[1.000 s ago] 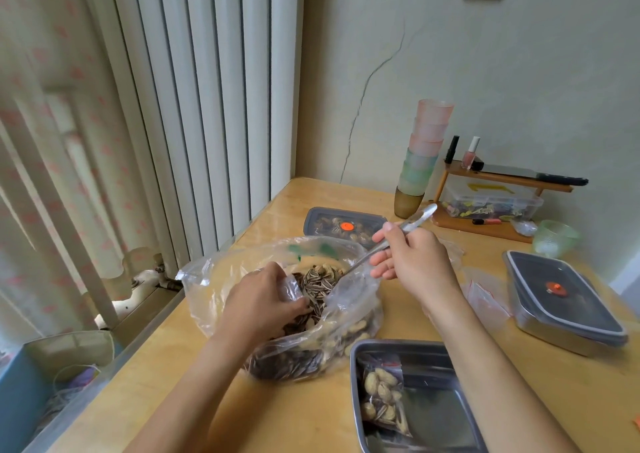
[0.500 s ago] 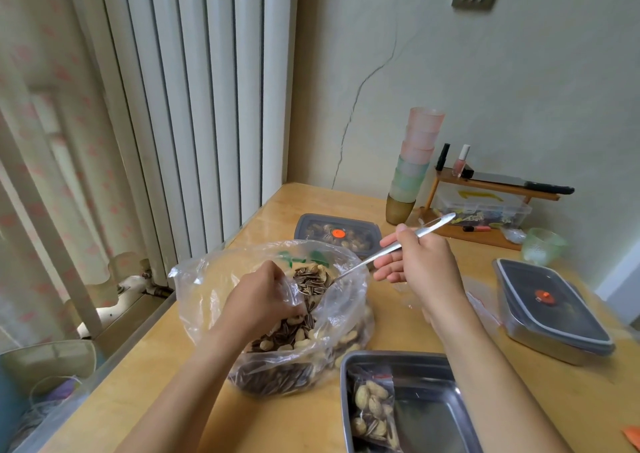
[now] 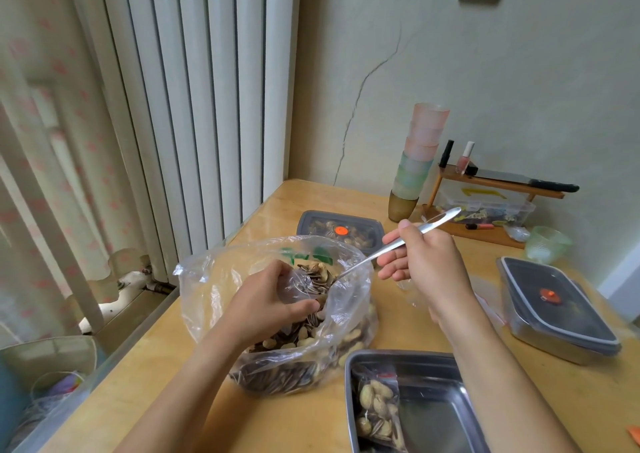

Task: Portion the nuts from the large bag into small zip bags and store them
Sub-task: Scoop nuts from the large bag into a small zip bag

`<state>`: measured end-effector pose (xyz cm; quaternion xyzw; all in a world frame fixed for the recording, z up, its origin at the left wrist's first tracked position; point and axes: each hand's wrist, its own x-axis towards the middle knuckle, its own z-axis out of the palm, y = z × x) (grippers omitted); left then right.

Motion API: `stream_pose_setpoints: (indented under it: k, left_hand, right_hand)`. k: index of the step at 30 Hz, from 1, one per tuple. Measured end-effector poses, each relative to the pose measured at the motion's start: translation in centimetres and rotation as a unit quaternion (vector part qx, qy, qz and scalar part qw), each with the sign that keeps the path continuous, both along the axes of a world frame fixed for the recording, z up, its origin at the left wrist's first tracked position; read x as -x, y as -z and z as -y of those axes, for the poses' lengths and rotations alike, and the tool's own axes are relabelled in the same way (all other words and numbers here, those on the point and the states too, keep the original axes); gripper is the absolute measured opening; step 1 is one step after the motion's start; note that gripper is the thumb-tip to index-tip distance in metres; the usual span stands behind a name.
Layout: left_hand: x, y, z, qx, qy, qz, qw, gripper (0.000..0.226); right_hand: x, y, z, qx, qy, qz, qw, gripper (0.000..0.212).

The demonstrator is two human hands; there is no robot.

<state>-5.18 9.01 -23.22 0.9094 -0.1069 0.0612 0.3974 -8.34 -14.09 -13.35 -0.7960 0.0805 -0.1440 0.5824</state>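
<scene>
A large clear plastic bag (image 3: 214,279) of sunflower seeds and peanuts lies open on the wooden table. My left hand (image 3: 266,303) reaches into it and grips a small clear zip bag (image 3: 298,288) by its mouth. My right hand (image 3: 426,265) holds a metal spoon (image 3: 388,250) by its handle; the spoon's bowl, heaped with seeds and a nut, is over the small bag's mouth. A filled small zip bag (image 3: 375,407) of nuts lies in the open steel tray (image 3: 436,366) at the front.
A lidded grey container (image 3: 341,232) with nuts sits behind the big bag. Another lidded steel container (image 3: 557,307) is at the right. Stacked plastic cups (image 3: 415,161), a small wooden shelf (image 3: 491,182) and a green glass bowl (image 3: 547,244) stand by the wall. Empty zip bags (image 3: 485,300) lie under my right wrist.
The spoon has lifted out of the nuts with a load and now sits at the small bag's mouth. My right hand rose slightly; my left hand kept its grip.
</scene>
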Motion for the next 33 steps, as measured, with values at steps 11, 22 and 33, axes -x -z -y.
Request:
stream_pose_setpoints:
  k: [11,22,33]
  left_hand:
    - [-0.3,1.2,-0.1,-0.124,0.029,0.082,0.989,0.092]
    - [0.0,1.5,0.5,-0.147,0.003,0.106,0.984,0.079]
    - [-0.4,2.1,0.6,-0.088,0.008,0.114,0.99,0.066]
  right_hand:
    - [0.8,-0.6,-0.9,0.143,-0.038,0.097,0.984,0.039]
    - [1.6,-0.9,-2.1,0.269,-0.028,0.222,0.937,0.04]
    - [1.8,-1.1,-2.2,0.304,-0.064,0.279,0.909,0.04]
